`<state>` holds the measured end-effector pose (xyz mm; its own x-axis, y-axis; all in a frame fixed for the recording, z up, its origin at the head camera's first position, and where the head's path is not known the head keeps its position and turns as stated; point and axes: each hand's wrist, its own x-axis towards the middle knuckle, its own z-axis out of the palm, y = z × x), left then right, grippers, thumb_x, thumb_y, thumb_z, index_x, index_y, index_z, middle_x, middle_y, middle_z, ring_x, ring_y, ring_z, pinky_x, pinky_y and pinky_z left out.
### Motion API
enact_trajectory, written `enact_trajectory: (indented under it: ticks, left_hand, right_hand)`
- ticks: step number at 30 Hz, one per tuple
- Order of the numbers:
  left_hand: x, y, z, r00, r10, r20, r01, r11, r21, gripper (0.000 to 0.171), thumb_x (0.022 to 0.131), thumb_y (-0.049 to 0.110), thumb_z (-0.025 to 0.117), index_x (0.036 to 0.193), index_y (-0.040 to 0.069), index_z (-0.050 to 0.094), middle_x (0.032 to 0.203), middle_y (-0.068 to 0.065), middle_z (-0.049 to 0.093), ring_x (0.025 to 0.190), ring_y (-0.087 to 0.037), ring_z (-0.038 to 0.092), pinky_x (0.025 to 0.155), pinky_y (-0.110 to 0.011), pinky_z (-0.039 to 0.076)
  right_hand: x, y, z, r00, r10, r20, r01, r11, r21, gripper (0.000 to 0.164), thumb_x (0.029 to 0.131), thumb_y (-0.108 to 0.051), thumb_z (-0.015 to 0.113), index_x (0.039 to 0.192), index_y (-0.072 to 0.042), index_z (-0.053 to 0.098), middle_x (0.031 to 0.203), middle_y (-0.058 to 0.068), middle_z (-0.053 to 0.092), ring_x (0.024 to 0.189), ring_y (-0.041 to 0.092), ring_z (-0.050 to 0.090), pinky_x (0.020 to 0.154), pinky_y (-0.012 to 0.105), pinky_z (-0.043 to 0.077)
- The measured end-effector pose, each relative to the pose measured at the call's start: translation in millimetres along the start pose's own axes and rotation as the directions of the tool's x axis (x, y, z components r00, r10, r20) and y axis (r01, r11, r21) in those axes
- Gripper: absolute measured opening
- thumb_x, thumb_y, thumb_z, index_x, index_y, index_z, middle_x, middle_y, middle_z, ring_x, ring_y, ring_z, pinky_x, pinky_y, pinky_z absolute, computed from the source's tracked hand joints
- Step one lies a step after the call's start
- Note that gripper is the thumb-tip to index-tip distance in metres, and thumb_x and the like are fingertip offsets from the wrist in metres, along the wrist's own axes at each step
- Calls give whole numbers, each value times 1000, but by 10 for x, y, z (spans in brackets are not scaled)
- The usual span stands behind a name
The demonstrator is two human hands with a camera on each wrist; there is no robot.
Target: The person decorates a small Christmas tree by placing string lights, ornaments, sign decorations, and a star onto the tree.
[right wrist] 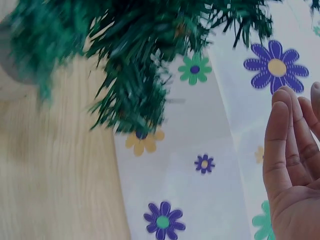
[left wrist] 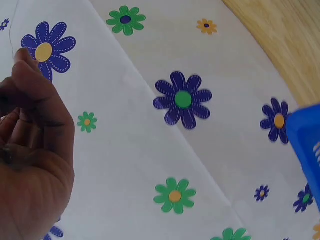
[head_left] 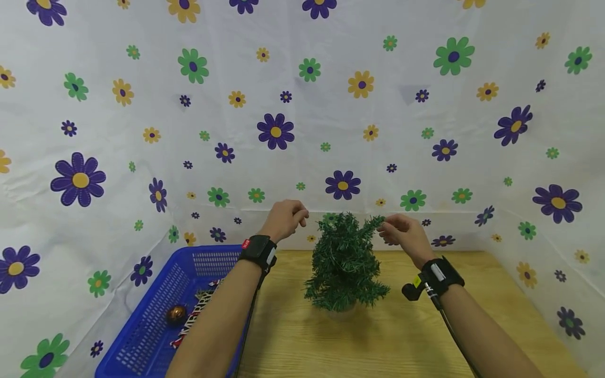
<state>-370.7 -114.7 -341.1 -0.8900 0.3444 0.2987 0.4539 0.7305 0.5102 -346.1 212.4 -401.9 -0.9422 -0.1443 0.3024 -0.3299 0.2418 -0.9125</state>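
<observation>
A small green artificial Christmas tree point(head_left: 347, 257) stands upright in a pale pot point(head_left: 341, 313) on the table. Left of its top is my left hand point(head_left: 285, 218), apart from the branches, with its fingers curled. In the left wrist view a thin thread point(left wrist: 12, 35) runs up from the fingertips of that hand point(left wrist: 37, 130), which pinches it. On the other side, my right hand point(head_left: 404, 233) is at the tip of an upper branch point(head_left: 373, 224), thumb and forefinger close together. I cannot tell whether they pinch anything; its other fingers point(right wrist: 282, 145) are nearly straight.
A blue plastic basket point(head_left: 142, 310) stands left of the tree, partly behind my left forearm. In it lie a shiny brown ball ornament point(head_left: 176, 314) and a "MERRY" letter sign point(head_left: 196, 313). Flower-patterned white cloth point(head_left: 331, 163) encloses the wooden table point(head_left: 293, 346) at the back and sides.
</observation>
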Motion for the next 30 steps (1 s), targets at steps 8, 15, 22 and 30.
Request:
enact_trajectory:
  ticks: [8, 15, 22, 30]
  left_hand:
    - [-390, 10, -184, 999, -43, 13, 42, 995, 91, 17, 97, 18, 52, 94, 9, 66, 74, -3, 68, 61, -13, 62, 53, -22, 47]
    - [-747, 85, -221, 998, -35, 56, 32, 998, 54, 12, 94, 16, 55, 91, 9, 64, 72, -4, 68, 56, -9, 59, 50, -22, 48]
    - [-995, 278, -216, 998, -4, 68, 9, 998, -66, 12, 95, 15, 52, 91, 11, 63, 73, -1, 66, 57, -9, 60, 53, -21, 50]
    - [-1177, 444, -71, 1000, 4, 26, 1, 980, -197, 13, 96, 15, 51, 91, 13, 63, 76, -5, 67, 59, -11, 61, 55, -24, 51]
  right_hand:
    - [-259, 88, -172, 1000, -19, -22, 20, 999, 38, 36, 94, -29, 55, 115, 0, 58, 108, 23, 64, 92, 19, 67, 82, 26, 55]
    - [-546, 119, -243, 999, 2, -46, -2, 1000, 1, 38, 95, -31, 54, 117, 1, 56, 105, 14, 65, 93, 24, 65, 80, 25, 55]
    - [-748, 111, -260, 998, -2, -62, 4, 1000, 28, 37, 95, -29, 53, 117, 0, 57, 103, 14, 65, 90, 24, 64, 79, 25, 55]
    - [-960, 44, -186, 998, -3, -67, 5, 999, 32, 33, 96, -27, 53, 115, -2, 58, 100, 13, 65, 87, 20, 64, 76, 27, 56]
